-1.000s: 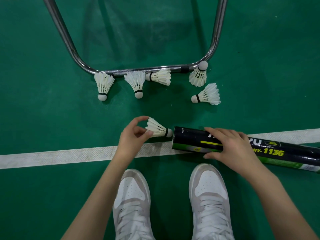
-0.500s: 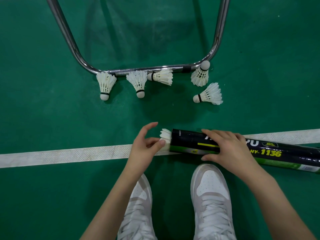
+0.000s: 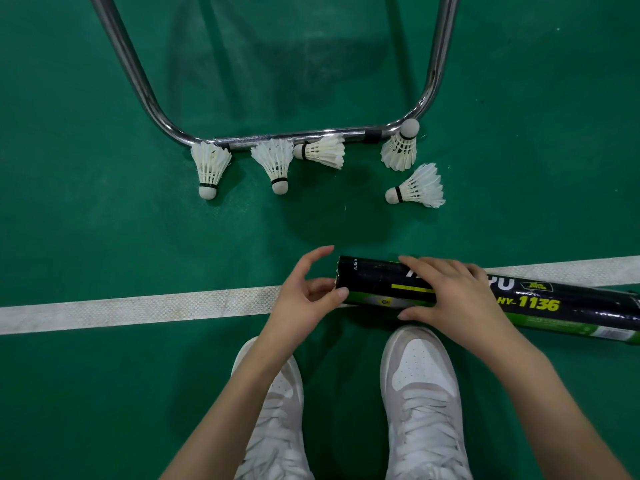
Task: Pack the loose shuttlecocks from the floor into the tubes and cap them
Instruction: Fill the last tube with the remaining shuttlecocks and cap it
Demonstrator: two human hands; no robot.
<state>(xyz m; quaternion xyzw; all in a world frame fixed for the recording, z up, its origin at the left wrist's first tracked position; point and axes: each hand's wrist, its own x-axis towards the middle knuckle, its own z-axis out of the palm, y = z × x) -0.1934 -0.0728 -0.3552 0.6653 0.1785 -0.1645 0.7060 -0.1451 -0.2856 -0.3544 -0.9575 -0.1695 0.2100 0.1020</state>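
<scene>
Right hand (image 3: 457, 292) lies curled over the tube (image 3: 485, 296), steadying it on the floor (image 3: 104, 237) — left hand (image 3: 304, 292), loosely spread and holding nothing, touches its mouth; five shuttlecocks (image 3: 417, 187) wait.

Black tube (image 3: 381, 282) flat across white line, 5 loose shuttlecocks (image 3: 417, 187) beyond.

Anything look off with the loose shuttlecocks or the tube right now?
Only one oddity: the rightmost shuttlecock stands on its feathers, cork up against the metal frame, while the other four lie on their sides. The tube looks undamaged.
</scene>
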